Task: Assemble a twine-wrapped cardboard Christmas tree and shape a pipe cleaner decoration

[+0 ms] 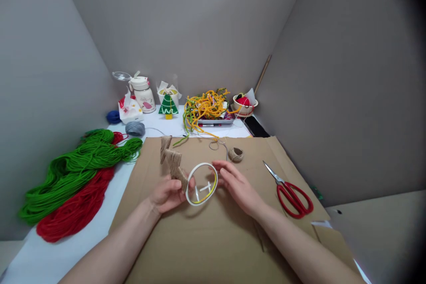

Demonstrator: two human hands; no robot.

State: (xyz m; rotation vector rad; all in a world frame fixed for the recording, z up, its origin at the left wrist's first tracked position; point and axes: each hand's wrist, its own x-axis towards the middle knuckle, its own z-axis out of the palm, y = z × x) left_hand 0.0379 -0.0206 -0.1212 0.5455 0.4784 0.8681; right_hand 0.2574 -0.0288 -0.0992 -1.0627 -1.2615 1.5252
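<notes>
My left hand (pixel 169 193) is closed on a zigzag piece wrapped in brown twine (pixel 173 162), which stands up above my fingers. A white ring with a yellow inner side (pixel 200 204) is tilted up against this piece, and my left fingertips reach its left rim. White strips show through the ring's opening. My right hand (pixel 238 186) is at the ring's right rim, palm turned inward, its fingers loosely stretched and apart. Whether those fingertips touch the rim, I cannot tell. A small ball of twine (pixel 236 155) lies on the cardboard beyond my right hand.
Red-handled scissors (pixel 294 199) lie right on the cardboard sheet (pixel 186 248). Green yarn (pixel 73 168) and red yarn (pixel 80 206) lie left. Behind are grey yarn (pixel 135 128), a felt tree (pixel 168 105), a tray of orange yarn (pixel 209 106), a bowl (pixel 251 110) and a bottle (pixel 145 97).
</notes>
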